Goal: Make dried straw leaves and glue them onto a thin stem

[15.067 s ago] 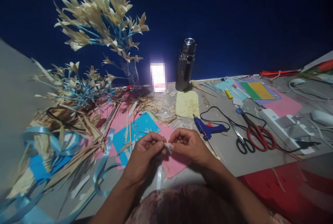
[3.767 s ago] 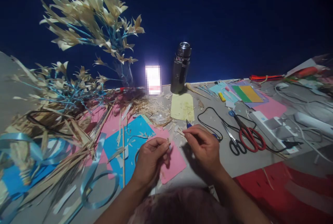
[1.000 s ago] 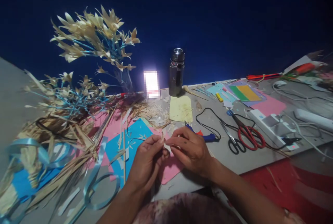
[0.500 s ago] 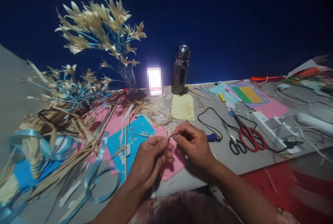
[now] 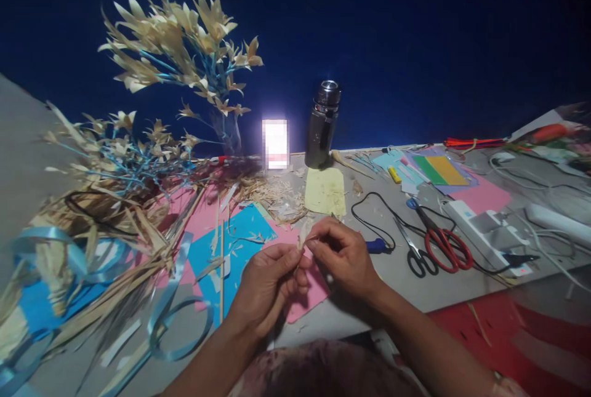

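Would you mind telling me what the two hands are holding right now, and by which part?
Both the left hand and right hand pinch one small pale straw-coloured leaf strip at its lower end with their fingertips; its tip points up.

There are two hands: the left hand (image 5: 265, 283) and the right hand (image 5: 344, 255). There are two scissors, red scissors (image 5: 441, 243) and black scissors (image 5: 413, 252). One metal bottle (image 5: 324, 125) stands on the worktop (image 5: 415, 286). One glue gun (image 5: 376, 245) lies there.

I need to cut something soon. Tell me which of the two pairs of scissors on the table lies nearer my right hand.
The black-handled scissors. They lie between the right hand and the red-handled scissors, which sit further right, towards the power strip.
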Demonstrator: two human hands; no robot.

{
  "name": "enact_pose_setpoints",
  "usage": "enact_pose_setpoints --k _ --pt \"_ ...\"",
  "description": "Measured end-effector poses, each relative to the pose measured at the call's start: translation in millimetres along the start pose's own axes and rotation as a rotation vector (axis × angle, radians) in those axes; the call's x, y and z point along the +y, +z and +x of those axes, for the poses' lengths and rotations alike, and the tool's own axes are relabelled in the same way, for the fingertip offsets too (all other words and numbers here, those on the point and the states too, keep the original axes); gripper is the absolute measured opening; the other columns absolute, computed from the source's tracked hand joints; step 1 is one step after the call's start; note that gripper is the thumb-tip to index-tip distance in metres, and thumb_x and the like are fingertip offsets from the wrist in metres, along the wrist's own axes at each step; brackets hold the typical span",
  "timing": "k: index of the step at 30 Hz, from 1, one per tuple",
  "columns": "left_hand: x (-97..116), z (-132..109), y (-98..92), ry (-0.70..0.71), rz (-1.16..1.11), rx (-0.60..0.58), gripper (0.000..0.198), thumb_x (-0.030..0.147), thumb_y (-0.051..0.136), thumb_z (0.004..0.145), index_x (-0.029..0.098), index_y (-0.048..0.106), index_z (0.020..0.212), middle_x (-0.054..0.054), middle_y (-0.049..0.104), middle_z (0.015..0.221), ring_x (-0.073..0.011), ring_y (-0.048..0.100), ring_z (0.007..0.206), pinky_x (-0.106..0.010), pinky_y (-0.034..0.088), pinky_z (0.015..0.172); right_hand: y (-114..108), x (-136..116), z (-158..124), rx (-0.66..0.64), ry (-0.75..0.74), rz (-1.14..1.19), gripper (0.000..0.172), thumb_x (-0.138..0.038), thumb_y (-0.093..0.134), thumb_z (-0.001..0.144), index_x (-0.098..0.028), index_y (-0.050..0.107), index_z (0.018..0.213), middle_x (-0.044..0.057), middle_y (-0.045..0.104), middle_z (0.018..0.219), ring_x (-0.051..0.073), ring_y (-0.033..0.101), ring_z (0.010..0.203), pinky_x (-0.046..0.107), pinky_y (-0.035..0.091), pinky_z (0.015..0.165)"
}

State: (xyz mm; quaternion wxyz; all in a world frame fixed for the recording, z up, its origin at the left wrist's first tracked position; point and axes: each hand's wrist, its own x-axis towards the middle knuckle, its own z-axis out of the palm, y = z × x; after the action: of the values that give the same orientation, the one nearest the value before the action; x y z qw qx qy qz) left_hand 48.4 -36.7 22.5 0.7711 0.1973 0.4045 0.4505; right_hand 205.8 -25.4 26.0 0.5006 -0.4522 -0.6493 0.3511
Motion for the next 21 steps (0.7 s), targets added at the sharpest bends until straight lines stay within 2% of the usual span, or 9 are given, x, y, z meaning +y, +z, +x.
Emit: enact_pose_setpoints --k 6,12,16,21 --pt "0.6 -0.3 3.0 0.029 0.043 0.026 0.031 0.028 0.095 0.056 0.008 0.075 0.067 -0.004 0.07 0.059 -0.0092 0.059 0.042 -0.019 0.053 0.041 0.4 1.8 0.7 0.028 -0.103 -0.065 0.011 -0.012 0.062 0.087 -0.02 0.066 0.079 -0.001 0.062 0.074 0.014 0.057 0.069 0.026 0.042 0.064" --pt "-5.4 -1.5 -0.8 0.112 0.179 0.02 0.028 0.035 0.086 0.071 0.011 0.072 0.072 -0.002 0.065 0.051 -0.0129 0.059 0.039 -0.023 0.053 0.04 2.4 3.9 0.1 0.041 -0.154 -0.105 0.011 -0.011 0.062 0.086 -0.02 0.065 0.08 0.0 0.062 0.075 0.015 0.057 0.069 0.026 0.043 0.062" --pt "-9.8 -3.0 -6.5 0.229 0.281 0.079 0.021 0.033 0.081 0.078 0.014 0.072 0.081 -0.001 0.07 0.061 -0.0143 0.063 0.044 -0.025 0.055 0.044 3.1 3.0 -0.4 0.034 -0.156 -0.103 0.011 -0.011 0.061 0.086 -0.02 0.066 0.081 0.001 0.062 0.076 0.015 0.056 0.067 0.026 0.043 0.06" --pt "-11.0 -4.9 -7.9 0.389 0.475 0.099 0.018 0.033 0.073 0.086 0.016 0.072 0.081 -0.001 0.069 0.066 -0.0152 0.064 0.051 -0.027 0.057 0.049 4.1 1.3 -2.2 0.02 -0.173 -0.119 0.012 -0.01 0.061 0.085 -0.02 0.066 0.082 0.001 0.061 0.076 0.015 0.055 0.066 0.027 0.043 0.06"
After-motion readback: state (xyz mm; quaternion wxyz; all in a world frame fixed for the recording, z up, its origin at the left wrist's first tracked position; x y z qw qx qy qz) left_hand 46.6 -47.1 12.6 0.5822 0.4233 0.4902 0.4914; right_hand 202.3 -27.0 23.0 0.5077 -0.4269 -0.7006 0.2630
